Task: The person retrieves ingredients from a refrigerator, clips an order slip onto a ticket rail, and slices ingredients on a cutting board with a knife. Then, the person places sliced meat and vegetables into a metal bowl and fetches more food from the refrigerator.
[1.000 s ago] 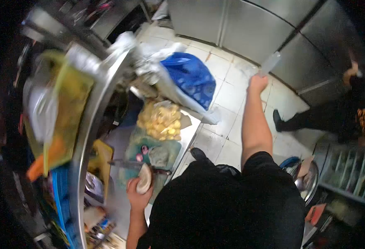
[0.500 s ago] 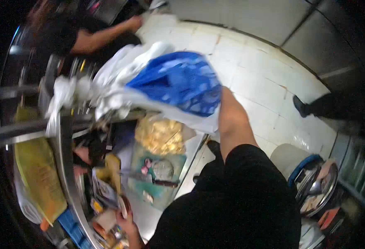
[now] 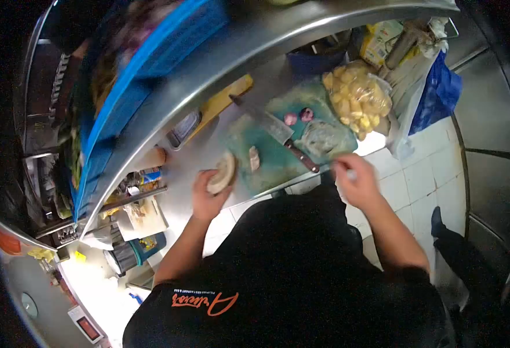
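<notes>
My left hand (image 3: pixel 207 196) is closed around a pale, round, rimmed thing (image 3: pixel 223 173), too blurred to name, at the left end of the green cutting board (image 3: pixel 266 174). Near the board's right front edge is my right hand (image 3: pixel 356 181), fingers curled and smeared by motion; a whitish patch shows between them. A knife (image 3: pixel 289 142) with a brown handle lies across the board. Around it are two purple-red onion pieces (image 3: pixel 298 116), a cloudy plastic bag (image 3: pixel 327 139) and a small pale piece (image 3: pixel 254 158). A clear bag of yellow chunks (image 3: pixel 358 95) sits at the board's far right.
A curved metal shelf edge (image 3: pixel 208 87) overhangs the counter, with a blue crate (image 3: pixel 133 75) above it. A yellow board (image 3: pixel 223 104) and a metal container (image 3: pixel 184 127) stand behind. Blue and white bags (image 3: pixel 437 95) hang at right. Another person's leg (image 3: pixel 455 249) is at lower right.
The view has turned, bringing the counter to the centre. My right hand has come away from the blue and white bags to the board's edge. My left hand still holds something.
</notes>
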{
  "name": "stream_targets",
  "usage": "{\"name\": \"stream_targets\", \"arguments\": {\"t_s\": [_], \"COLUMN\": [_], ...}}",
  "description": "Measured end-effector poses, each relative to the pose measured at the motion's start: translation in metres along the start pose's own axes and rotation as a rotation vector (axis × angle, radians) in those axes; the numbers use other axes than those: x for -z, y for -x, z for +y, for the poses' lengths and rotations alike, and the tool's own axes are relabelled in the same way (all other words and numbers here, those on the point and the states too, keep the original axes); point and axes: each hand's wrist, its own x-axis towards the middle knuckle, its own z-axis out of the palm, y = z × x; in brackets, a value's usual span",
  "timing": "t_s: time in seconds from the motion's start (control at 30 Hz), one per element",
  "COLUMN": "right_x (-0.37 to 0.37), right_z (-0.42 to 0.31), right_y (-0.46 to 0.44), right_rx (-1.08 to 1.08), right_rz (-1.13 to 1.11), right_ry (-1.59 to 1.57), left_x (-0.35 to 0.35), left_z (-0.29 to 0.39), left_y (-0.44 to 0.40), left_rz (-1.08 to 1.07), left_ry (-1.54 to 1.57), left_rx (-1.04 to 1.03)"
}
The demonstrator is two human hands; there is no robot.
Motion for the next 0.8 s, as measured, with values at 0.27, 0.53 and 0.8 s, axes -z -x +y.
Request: {"name": "stream_targets", "arguments": {"t_s": [0.27,0.53,0.8], "right_x": [-0.135,-0.171,-0.096], "right_z": [-0.042,-0.086,-0.053], "right_y": [-0.068,0.030,0.012], "right_rx": [-0.010,-0.225,-0.182], "right_rz": [-0.281,-0.498,-0.355], "right_ry": [0.810,0.580,0.719], "left_x": [0.018,0.043,-0.048], "left_z": [-0.037,-0.098,-0.033], "left_y": [0.011,0.043,-0.033], "left_rz": [0.067,0.132,-0.104], "left_ry": [0.096,0.150,-0.127], "left_rx": [-0.338,-0.226,-0.439]}}
